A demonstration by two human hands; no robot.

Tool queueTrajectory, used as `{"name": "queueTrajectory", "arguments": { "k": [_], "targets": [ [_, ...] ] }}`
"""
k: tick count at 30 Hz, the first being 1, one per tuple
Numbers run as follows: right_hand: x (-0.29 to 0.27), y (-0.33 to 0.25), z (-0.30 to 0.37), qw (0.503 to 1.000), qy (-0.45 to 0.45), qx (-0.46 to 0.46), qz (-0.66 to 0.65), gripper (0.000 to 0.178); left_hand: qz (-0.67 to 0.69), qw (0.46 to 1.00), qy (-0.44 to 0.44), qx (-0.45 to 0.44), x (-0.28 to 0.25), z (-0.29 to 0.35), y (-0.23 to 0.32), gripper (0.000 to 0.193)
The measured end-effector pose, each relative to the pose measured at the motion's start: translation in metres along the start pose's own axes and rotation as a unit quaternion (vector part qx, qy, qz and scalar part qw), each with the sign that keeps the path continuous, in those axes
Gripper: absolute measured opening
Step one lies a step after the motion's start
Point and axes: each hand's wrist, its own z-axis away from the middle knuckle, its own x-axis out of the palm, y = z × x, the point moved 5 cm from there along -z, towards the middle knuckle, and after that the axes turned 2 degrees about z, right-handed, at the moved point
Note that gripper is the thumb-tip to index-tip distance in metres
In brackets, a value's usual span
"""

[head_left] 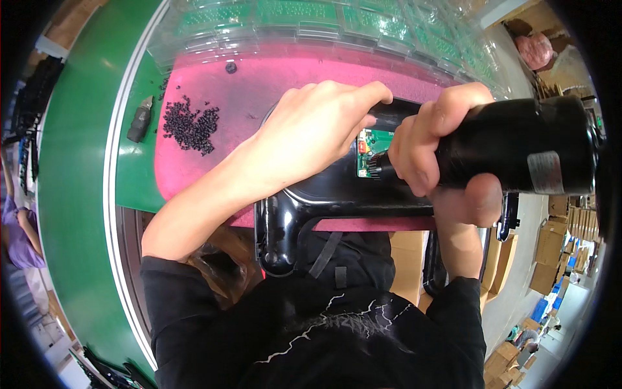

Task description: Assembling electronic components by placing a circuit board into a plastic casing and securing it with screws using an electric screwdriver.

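A black electric screwdriver (518, 146) lies nearly level in my right hand (427, 142), whose fingers wrap around its front end. Its narrow tip points left and meets the lower part of a green circuit board (365, 170) or ends just above it; I cannot tell which. The board sits in a glossy black plastic housing (343, 194) with a rounded leg toward me. My left hand (317, 129) reaches across the housing, index finger and thumb bent together at its far part beside the board. The palm and other fingers are hidden underneath.
A pink mat (214, 71) lies under the housing on a green table (78, 162). Small black screws (190, 126) are heaped at the left, beside a dark hand tool (140, 120). Clear plastic trays (324, 35) with green boards stand behind. Cardboard boxes (551, 253) are at the right.
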Motion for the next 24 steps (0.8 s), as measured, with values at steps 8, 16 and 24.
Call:
{"name": "queueTrajectory", "arguments": {
  "k": [8, 16, 24],
  "targets": [
    [-0.001, -0.015, 0.015, 0.992, 0.031, -0.125, -0.013, 0.060, 0.078, 0.993, -0.071, 0.050, 0.008, 0.003, -0.002, 0.040],
    [-0.025, -0.049, 0.022, 0.951, 0.057, -0.293, -0.085, 0.055, 0.262, 0.956, -0.059, 0.119, 0.003, -0.002, 0.012, 0.033],
    [-0.042, -0.047, 0.030, 0.948, 0.050, -0.282, -0.137, 0.054, 0.239, 0.961, -0.101, 0.094, 0.002, -0.005, 0.021, 0.065]
  ]
}}
